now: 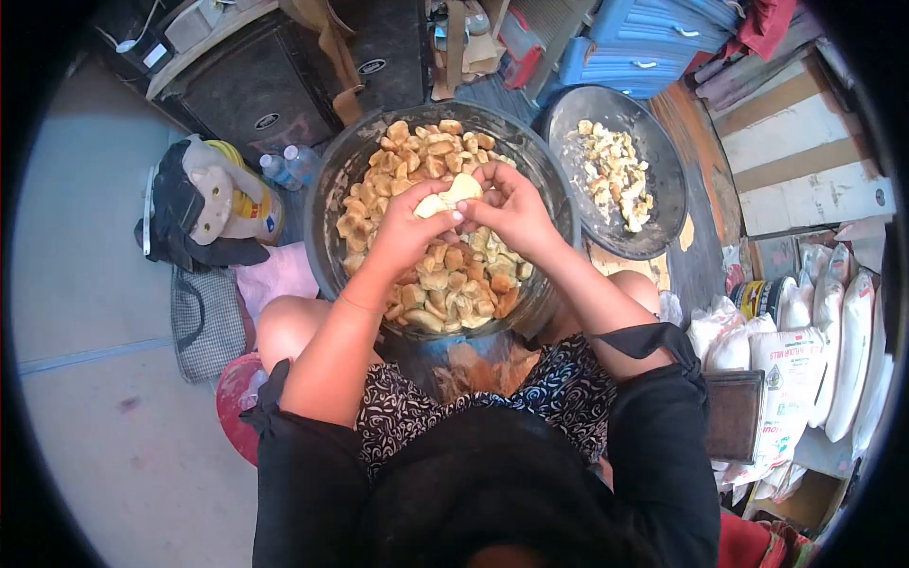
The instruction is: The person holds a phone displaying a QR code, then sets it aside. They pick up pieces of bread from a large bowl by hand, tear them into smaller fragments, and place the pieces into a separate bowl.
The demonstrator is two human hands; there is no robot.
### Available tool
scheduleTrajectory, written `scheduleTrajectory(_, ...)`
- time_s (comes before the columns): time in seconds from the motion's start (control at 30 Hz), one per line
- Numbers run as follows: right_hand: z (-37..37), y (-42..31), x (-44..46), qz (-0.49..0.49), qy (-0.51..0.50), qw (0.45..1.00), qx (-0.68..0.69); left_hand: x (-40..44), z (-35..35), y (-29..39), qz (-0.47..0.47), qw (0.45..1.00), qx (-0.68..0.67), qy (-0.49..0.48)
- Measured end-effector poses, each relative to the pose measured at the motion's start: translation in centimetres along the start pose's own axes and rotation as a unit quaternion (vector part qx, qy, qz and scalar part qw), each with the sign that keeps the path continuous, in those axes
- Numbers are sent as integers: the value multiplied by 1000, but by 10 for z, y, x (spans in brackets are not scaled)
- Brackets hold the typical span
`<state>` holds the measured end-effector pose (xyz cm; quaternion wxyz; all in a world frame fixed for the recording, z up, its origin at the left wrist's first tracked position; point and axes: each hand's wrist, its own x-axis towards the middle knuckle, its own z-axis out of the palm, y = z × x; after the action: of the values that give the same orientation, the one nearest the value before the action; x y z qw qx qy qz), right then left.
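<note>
Both my hands are raised over a large dark tub (324, 151) heaped with small brown-and-cream, bread-like pieces (417, 156). A pale yellow bread-like piece (464, 187) sits between my fingers; it looks split or folded into two lobes. My left hand (410, 222) pinches its left side, thumb in front. On the other side, my right hand (516, 208) has its fingers curled round the right lobe. The thumbs meet near the lower edge of the piece. Part of the heap is hidden beneath my hands and forearms.
Right of the tub stands a dark basin (668, 170) with crumbly cream and brown scraps (615, 175). Plastic bottles (301, 163) and a bucket (260, 208) are at the left. White sacks (791, 379) line the right side. Blue drawers (634, 66) and dark speakers (256, 104) stand behind.
</note>
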<state>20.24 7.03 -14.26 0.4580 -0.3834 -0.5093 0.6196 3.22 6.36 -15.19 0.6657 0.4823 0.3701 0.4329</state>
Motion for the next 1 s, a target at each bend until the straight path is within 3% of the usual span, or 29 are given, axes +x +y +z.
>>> scheduleTrajectory(0.1,-7,-4,-12,25,-15,999,43,1,3,3,-62,993,-96,-17)
scheduleTrajectory(0.17,-11,2,-17,27,-9,998,64,2,4,1,-101,985,-128,58)
scheduleTrajectory(0.23,-10,6,-17,49,-3,988,148,10,-7,-4,-101,983,-128,79)
scheduleTrajectory(0.3,-9,7,-17,50,-19,992,118,16,-10,-2,-31,984,-40,171)
scheduleTrajectory(0.37,-4,6,-13,21,24,994,101,12,0,5,3,987,-37,159)
scheduleTrajectory(0.43,-8,18,-10,16,31,998,50,8,6,8,-19,996,-83,20)
scheduleTrajectory(0.47,-10,25,-10,12,24,1000,7,10,4,3,5,999,-12,-49)
scheduleTrajectory(0.57,-9,31,-11,9,9,997,-79,11,2,-2,-32,998,44,-33)
scheduleTrajectory(0.67,-5,18,-8,-34,20,989,-141,12,6,-6,-8,1000,-10,-10)
scheduleTrajectory(0.73,-2,11,-4,43,45,996,66,12,13,-3,-4,998,-56,5)
scheduleTrajectory(0.8,-10,17,7,22,74,988,136,9,19,2,12,972,-224,75)
scheduleTrajectory(0.83,-15,18,11,-2,103,973,204,9,18,3,11,972,-224,75)
scheduleTrajectory(0.9,-18,14,11,-25,105,974,202,10,16,7,23,962,-251,102)
scheduleTrajectory(0.97,-10,6,7,4,62,996,58,11,14,-3,29,964,-247,92)
scheduleTrajectory(1.0,-7,6,6,45,14,998,47,11,14,-7,20,971,-218,92)
